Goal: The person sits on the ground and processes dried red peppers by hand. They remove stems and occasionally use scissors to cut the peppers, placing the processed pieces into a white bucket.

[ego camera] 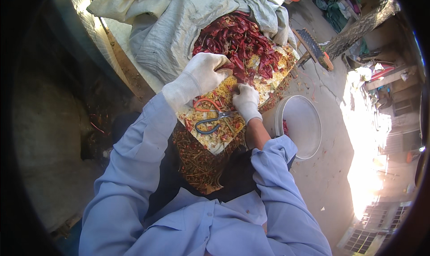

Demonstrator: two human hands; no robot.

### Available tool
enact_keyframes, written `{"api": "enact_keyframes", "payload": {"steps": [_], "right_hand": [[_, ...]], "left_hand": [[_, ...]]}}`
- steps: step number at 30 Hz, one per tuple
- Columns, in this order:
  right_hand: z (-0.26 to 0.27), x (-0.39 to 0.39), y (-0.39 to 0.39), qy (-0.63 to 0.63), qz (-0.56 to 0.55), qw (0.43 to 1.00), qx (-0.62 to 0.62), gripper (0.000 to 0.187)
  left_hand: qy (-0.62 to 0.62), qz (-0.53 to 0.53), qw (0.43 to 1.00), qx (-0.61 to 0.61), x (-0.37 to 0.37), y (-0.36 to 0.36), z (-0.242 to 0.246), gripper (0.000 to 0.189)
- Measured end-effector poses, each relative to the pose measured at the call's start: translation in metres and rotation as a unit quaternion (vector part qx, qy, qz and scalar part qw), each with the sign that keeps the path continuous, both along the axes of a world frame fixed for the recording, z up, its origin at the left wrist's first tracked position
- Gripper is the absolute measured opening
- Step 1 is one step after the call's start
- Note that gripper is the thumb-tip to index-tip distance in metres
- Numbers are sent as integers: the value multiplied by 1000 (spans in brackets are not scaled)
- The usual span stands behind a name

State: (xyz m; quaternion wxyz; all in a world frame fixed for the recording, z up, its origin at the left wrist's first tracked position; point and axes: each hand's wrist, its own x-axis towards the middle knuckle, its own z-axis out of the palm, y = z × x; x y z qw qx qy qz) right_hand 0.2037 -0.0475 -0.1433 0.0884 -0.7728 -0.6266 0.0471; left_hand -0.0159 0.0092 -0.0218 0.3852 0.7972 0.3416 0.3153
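Note:
My left hand point(206, 71), in a white knitted glove, pinches a dried red chili pepper point(225, 67) between thumb and fingers. Lower and to the right, my gloved right hand point(247, 99) has curled fingers close to the near edge of a heap of dried red chilies point(231, 34). Whether it grips anything is hidden. Scissors point(220, 115) with one orange and one dark handle lie just left of my right wrist, their blades pointing towards it. Beneath them is a pale board point(216, 148) strewn with yellow seeds and chili scraps.
A large whitish woven sack point(168, 41) lies open around the chilies. Right of my forearm stands a pale bucket point(302, 131) with some red pieces inside. Stems and scraps point(201, 165) pile up between my legs. A log point(362, 24) leans beyond a small wooden rack point(310, 47).

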Motion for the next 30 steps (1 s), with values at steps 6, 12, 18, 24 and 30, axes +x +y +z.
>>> {"api": "enact_keyframes", "payload": {"steps": [6, 12, 18, 24, 30], "right_hand": [[18, 9, -5, 473, -69, 870, 120, 20], [57, -11, -24, 636, -9, 759, 139, 28], [78, -15, -35, 639, -12, 757, 135, 31], [81, 9, -39, 644, 4, 760, 85, 26], [67, 49, -39, 173, -8, 984, -34, 26]], "left_hand": [[45, 22, 998, -24, 2, 4, -5, 22], [26, 32, 983, -182, 23, -10, -8, 36], [-75, 33, 958, -276, 30, -12, -9, 34], [-172, 56, 930, -321, 31, -7, 0, 30], [-220, 38, 924, -311, 24, 1, 11, 29]]}}
